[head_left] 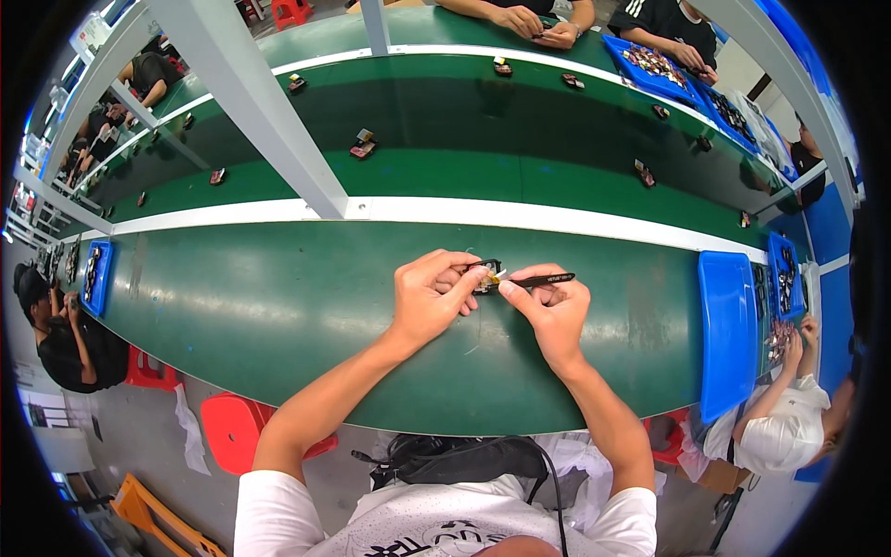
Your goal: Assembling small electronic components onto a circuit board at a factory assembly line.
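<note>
Above the green tabletop (306, 306), my left hand (429, 295) is closed round a small black electronic part (492, 265) with yellowish and silvery bits in it. Its fingers cover much of the part, so its exact kind is hidden. My right hand (555, 316) pinches a pair of black tweezers (549, 279), their back end pointing right. The tweezers' tips meet the part between my two thumbs, though the exact contact is too small to make out. A thin pale strand (473, 350) lies on the tabletop just below my hands.
Beyond a white rail (520, 215), several small black-and-red assemblies, one with a yellow piece (363, 144), lie on a green conveyor belt (520, 176). A white post (251, 102) rises left of centre. A blue tray (726, 334) lies at right. Co-workers sit around; red stools (232, 432) stand below.
</note>
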Demonstrator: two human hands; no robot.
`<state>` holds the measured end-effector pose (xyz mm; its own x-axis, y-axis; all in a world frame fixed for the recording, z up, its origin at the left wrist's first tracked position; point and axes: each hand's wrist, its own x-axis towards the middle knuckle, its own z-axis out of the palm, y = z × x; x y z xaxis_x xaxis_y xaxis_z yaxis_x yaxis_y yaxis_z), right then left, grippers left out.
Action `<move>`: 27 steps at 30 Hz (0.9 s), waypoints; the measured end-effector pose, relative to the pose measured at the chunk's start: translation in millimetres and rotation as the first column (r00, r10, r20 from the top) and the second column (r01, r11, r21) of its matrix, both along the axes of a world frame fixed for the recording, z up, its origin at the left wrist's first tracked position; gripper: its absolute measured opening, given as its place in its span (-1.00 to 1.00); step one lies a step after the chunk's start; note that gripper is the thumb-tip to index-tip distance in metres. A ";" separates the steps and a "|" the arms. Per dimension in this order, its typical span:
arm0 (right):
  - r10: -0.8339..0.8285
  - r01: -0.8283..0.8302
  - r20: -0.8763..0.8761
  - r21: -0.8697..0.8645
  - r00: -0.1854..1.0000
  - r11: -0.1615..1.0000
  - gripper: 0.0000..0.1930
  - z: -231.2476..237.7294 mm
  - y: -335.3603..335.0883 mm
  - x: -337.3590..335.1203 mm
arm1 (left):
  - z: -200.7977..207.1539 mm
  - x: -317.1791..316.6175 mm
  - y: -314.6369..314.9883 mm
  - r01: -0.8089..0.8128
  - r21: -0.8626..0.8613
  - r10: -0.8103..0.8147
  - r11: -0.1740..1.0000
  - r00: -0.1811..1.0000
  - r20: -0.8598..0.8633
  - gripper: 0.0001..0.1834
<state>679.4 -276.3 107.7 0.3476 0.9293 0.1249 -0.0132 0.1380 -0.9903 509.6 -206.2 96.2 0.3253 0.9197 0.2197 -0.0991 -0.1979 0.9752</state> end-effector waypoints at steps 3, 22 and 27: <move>-0.001 0.005 -0.129 0.028 0.992 1.000 -0.88 -6.2 3.8 -1.7 | 1.4 1.8 -1.0 0.037 -0.038 -0.036 0.999 0.999 0.023 -0.86; 0.003 -0.008 -0.190 -0.025 0.982 1.000 -0.83 0.3 2.8 -2.7 | 0.3 -2.7 -1.2 0.163 -0.245 -0.131 0.956 0.981 0.143 -0.67; 0.001 -0.040 -0.264 -0.143 0.965 0.989 -0.82 8.3 2.4 2.0 | -1.0 -2.1 -1.6 0.168 -0.228 -0.140 0.959 0.981 0.130 -0.70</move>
